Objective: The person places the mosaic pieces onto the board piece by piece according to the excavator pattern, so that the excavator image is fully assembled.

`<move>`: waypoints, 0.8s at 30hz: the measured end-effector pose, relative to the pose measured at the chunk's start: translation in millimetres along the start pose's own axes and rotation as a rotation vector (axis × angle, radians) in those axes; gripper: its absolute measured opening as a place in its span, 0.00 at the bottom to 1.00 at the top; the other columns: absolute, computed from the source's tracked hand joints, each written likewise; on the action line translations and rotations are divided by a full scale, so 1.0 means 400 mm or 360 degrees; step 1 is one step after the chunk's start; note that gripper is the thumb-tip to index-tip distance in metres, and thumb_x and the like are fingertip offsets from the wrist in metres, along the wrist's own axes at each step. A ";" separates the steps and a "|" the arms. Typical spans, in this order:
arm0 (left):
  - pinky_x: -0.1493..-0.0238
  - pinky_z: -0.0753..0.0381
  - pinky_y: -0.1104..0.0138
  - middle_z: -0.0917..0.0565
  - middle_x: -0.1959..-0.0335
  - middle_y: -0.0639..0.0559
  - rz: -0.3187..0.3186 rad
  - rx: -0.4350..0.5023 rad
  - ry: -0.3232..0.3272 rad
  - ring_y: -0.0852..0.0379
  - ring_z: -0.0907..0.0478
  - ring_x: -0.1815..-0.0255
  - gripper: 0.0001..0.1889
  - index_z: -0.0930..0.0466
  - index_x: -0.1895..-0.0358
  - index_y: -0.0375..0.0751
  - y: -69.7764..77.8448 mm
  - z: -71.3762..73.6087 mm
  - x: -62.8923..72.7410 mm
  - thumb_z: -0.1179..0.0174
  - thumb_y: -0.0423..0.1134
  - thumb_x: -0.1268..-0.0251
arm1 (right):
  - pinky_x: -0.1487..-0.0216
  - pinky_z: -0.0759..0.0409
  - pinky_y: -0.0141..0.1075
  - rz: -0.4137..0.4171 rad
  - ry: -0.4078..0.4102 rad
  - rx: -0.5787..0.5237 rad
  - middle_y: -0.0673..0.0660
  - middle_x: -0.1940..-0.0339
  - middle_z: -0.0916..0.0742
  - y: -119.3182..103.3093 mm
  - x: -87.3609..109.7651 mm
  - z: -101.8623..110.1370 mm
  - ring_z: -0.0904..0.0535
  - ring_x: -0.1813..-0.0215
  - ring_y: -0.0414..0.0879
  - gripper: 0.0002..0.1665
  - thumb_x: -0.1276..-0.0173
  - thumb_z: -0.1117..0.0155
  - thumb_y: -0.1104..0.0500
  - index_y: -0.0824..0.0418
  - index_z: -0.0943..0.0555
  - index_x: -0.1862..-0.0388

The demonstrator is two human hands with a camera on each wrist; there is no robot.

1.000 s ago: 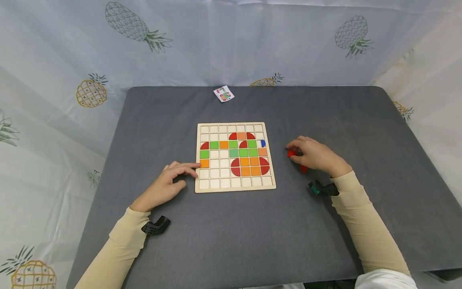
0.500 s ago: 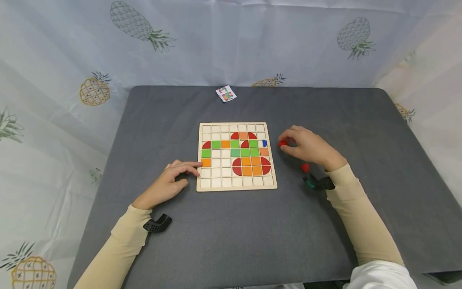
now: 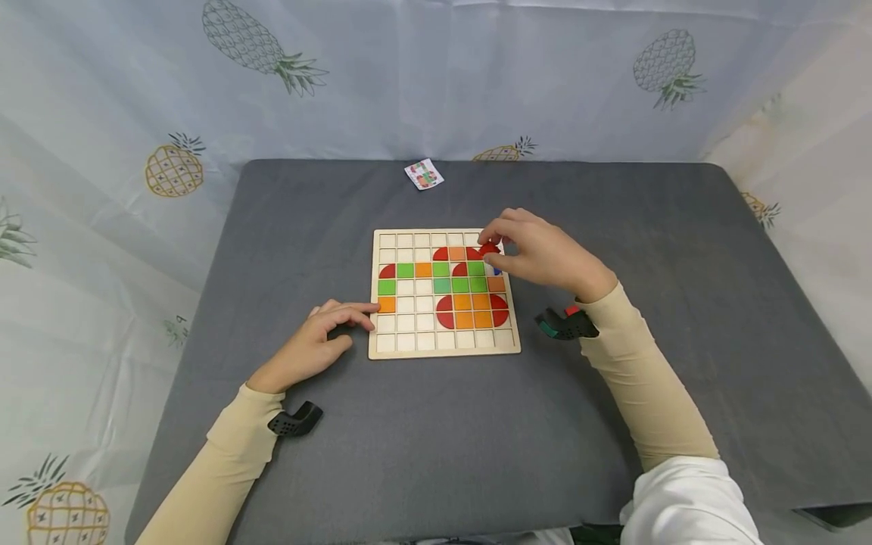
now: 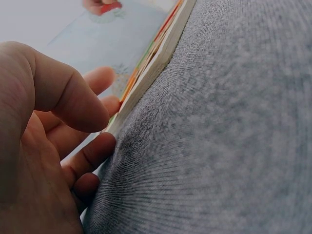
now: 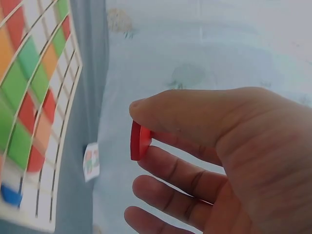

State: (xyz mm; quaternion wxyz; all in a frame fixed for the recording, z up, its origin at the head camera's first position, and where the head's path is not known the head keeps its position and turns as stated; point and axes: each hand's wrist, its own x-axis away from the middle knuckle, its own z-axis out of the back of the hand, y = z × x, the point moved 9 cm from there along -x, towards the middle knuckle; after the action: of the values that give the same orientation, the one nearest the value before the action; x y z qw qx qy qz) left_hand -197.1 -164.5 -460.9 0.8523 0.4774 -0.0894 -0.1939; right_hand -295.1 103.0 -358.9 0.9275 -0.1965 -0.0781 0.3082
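A wooden grid board (image 3: 402,345) lies flat on the table, with red, orange and green tiles in several of its cells. My right hand (image 3: 545,250) is over the board's far right corner, where thumb and fingers pinch a red tile (image 5: 139,141). In the right wrist view that tile is held on edge, apart from the board. A small blue piece (image 5: 10,195) occupies a cell near the board's right edge. My left hand (image 3: 312,344) rests at the left edge, its fingertips touching the rim beside an orange tile (image 3: 386,304).
Another red piece (image 3: 571,310) lies on the grey table (image 3: 422,439), partly hidden by the right wrist's black camera (image 3: 567,324). A small printed card (image 3: 424,175) lies near the table's far edge. Behind hangs a pale curtain (image 3: 381,83) with pineapple prints.
My right hand has taken a red tile from the table right of the board and moved it left and away from me, over the far right corner. Another red piece stayed behind. The left hand kept its place.
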 end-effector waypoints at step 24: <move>0.51 0.43 0.63 0.23 0.29 0.53 0.0021 -0.0008 -0.0028 0.60 0.33 0.49 0.22 0.16 0.52 0.52 -0.007 0.001 0.002 0.49 0.20 0.36 | 0.47 0.19 0.38 0.0420 -0.0207 -0.0026 0.51 0.53 0.14 -0.210 -0.094 -0.189 0.22 0.49 0.46 0.17 0.30 0.32 0.55 0.56 0.15 0.44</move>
State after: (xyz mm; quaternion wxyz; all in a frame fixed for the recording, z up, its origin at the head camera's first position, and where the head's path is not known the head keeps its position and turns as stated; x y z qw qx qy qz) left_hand -197.3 -166.7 -463.1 0.8541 0.4729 -0.0995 -0.1926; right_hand -259.5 -5.1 -394.1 0.8703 -0.1920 -0.1140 0.4389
